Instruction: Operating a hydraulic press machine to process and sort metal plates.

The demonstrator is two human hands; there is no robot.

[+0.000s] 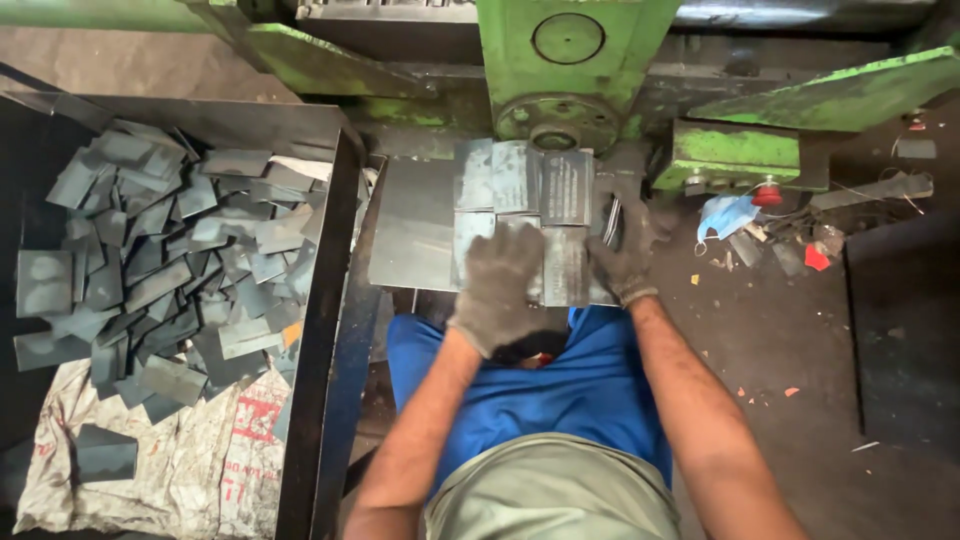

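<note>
- Before the green press machine [575, 60], on its flat steel work plate [410, 235], lay a small cluster of grey rectangular metal blanks [520, 180], some flat and side by side, some overlapping.
- On the near blanks rested the left hand [497, 285], in a grey knit glove, palm down with fingers spread flat; it pressed on them rather than closing round any one, so it read as an open, flattening hold.
- At the right edge of the cluster sat the right hand [625, 262], also gloved, its fingers curled against the side of a thin stack of blanks [565, 265]; whether it truly pinched the stack or only steadied it I could not tell.
- To the person's left, well apart from the hands, a dark metal bin [320, 330] held a loose heap of cut pieces [170, 260] of the same grey sheet, spilling onto a printed white sack [190, 460].
- To the right, on the dirty floor, lay a crumpled blue face mask [725, 215], beside a red knob [767, 195] on the machine, and bits of red scrap [816, 258].
- As a judgement: the step in hand looked like squaring and gathering the blanks on the plate just below the machine's round boss [557, 122].
- The next move seemed to call for a firm two-handed pinch on one blank or an aligned stack, with edges kept flush, fingers kept clear of the tooling, and care that the overlapping pieces did not slide off the plate's near edge.
</note>
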